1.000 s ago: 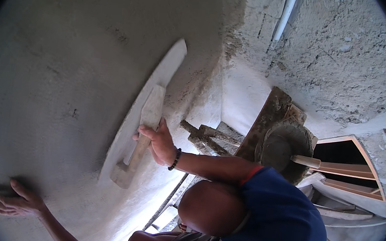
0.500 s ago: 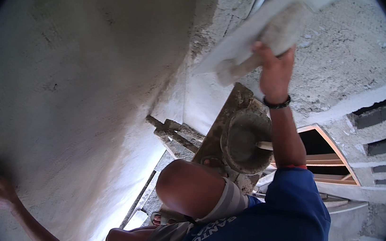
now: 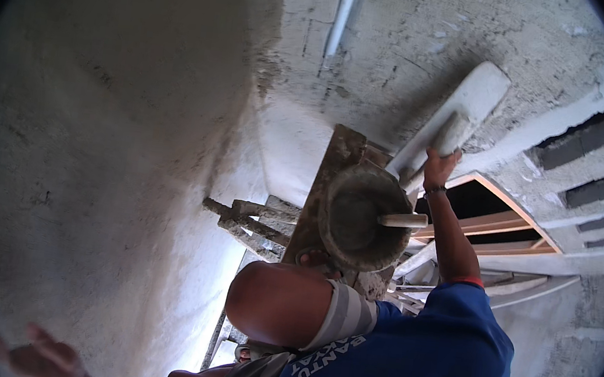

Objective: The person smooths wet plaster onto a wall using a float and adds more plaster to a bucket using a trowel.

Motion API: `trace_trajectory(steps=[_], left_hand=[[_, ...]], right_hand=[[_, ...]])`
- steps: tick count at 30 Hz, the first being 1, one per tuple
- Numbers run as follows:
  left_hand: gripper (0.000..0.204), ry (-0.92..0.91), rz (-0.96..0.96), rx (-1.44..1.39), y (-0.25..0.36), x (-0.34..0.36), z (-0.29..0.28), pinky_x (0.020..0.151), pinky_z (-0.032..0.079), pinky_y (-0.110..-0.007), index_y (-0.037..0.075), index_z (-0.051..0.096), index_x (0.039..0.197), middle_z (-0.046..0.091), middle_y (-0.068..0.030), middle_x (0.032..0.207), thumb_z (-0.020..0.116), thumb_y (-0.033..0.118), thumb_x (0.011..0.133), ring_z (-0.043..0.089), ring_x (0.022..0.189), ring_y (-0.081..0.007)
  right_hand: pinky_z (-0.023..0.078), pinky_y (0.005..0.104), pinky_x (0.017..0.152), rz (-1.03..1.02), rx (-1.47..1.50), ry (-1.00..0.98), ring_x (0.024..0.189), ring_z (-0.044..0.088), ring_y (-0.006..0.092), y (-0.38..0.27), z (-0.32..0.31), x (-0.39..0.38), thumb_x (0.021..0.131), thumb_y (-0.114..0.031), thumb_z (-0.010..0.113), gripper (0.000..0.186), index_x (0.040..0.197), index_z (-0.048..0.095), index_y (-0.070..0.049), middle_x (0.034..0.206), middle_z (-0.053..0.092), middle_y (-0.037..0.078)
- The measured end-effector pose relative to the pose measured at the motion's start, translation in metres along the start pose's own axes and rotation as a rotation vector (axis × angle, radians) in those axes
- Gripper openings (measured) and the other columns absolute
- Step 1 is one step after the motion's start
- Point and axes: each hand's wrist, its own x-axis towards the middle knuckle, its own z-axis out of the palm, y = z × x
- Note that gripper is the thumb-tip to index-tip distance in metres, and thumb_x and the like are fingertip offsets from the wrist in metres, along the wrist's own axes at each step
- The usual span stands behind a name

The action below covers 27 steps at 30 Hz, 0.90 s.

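Observation:
My right hand grips the handle of a long pale plastering float, raised beside the rough wall at upper right, above the bucket. A mortar-crusted bucket with grey material inside and a wooden handle poking out rests on a dirty board in front of my knee. My left hand is blurred at lower left with fingers apart and nothing visible in it, near the smooth grey plastered wall; whether it touches the wall is unclear.
Crusted boards jut out left of the bucket. A wooden window frame and slotted vent openings are on the right. A white pipe runs down the upper wall. My feet are on narrow planking beside a bright gap.
The float in my right hand has swung rightward from the smooth left wall to the rough wall. My left hand has moved lower and blurs. My view has shifted, sliding the scene leftward.

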Motion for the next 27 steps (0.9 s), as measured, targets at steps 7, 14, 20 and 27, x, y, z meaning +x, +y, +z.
trace_trajectory(steps=[7, 14, 20, 27], left_hand=[[0.043, -0.790, 0.071, -0.791, 0.117, -0.028, 0.086, 0.113, 0.019, -0.058, 0.001, 0.059, 0.118, 0.064, -0.0156, 0.114, 0.070, 0.013, 0.079, 0.057, 0.114, -0.0352], [0.044, -1.468, -0.258, -1.115, 0.197, -0.107, 0.159, 0.103, 0.039, -0.045, 0.008, 0.054, 0.128, 0.063, -0.0157, 0.118, 0.067, 0.022, 0.088, 0.059, 0.112, -0.0284], [0.059, -1.585, -0.629, -1.490, 0.283, -0.165, 0.216, 0.086, 0.050, -0.037, 0.003, 0.047, 0.135, 0.061, -0.0186, 0.119, 0.068, 0.033, 0.088, 0.062, 0.101, -0.0262], [0.055, -1.705, -0.982, -1.870, 0.377, -0.176, 0.207, 0.064, 0.051, -0.029, -0.004, 0.049, 0.123, 0.063, -0.0125, 0.101, 0.068, 0.035, 0.089, 0.064, 0.080, -0.0151]], right_hand=[[0.044, 0.0418, 0.093, 0.281, 0.188, -0.129, 0.105, 0.056, 0.0340, 0.035, -0.001, -0.004, 0.071, -0.010, 0.079, 0.072, 0.125, 0.036, 0.009, 0.117, 0.053, 0.025], [0.045, 0.0426, 0.095, 0.213, -0.058, -0.208, 0.109, 0.058, 0.0364, 0.019, -0.006, 0.008, 0.073, -0.028, 0.081, 0.080, 0.127, 0.036, 0.011, 0.119, 0.055, 0.030], [0.047, 0.0436, 0.088, 0.184, -0.244, -0.264, 0.102, 0.061, 0.0359, -0.020, -0.038, 0.009, 0.077, -0.041, 0.078, 0.079, 0.127, 0.041, 0.008, 0.110, 0.059, 0.027], [0.049, 0.0441, 0.077, -0.248, -0.471, -1.031, 0.087, 0.061, 0.0364, -0.077, -0.101, -0.052, 0.076, -0.026, 0.075, 0.041, 0.105, 0.056, -0.005, 0.093, 0.063, 0.018]])
